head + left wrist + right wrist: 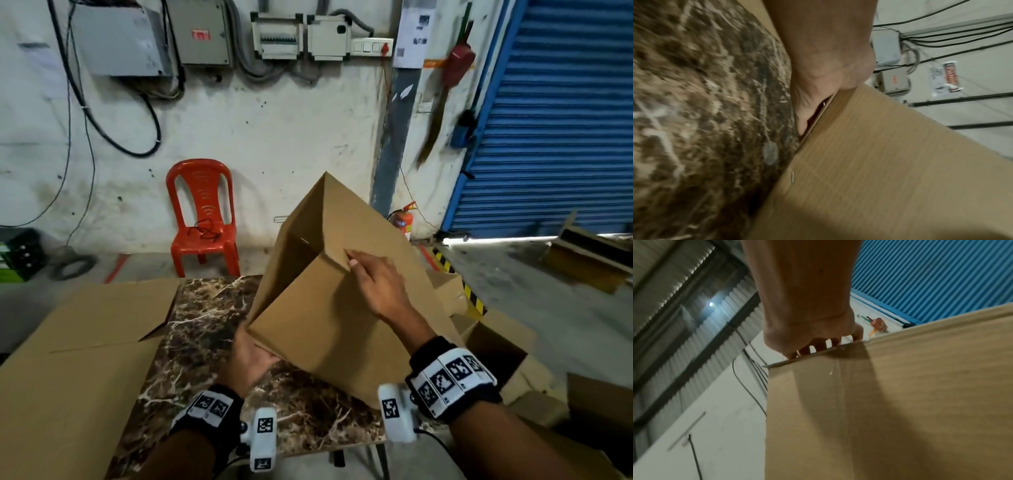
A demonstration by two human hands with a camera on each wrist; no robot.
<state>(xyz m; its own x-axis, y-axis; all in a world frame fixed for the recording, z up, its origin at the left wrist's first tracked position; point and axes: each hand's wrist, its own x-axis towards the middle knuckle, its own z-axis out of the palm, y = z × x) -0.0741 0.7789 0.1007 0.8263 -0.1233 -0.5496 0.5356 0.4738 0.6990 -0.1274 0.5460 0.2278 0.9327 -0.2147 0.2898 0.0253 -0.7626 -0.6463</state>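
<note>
The cardboard box (329, 308) was tipped to one side over the marble table (212, 308), between both hands. The left hand (250, 359) held its low corner, with fingers curled round the edge. The right hand (376, 281) gripped a top edge, with fingers hooked over it. A flat cardboard sheet (85, 342) lay on the table's left side. A red chair (202, 216) stood by the wall.

Warehouse or workshop, blue roller shutter (548, 120), wall-mounted electrical boxes (202, 32), hazard-striped floor (459, 277)
</note>
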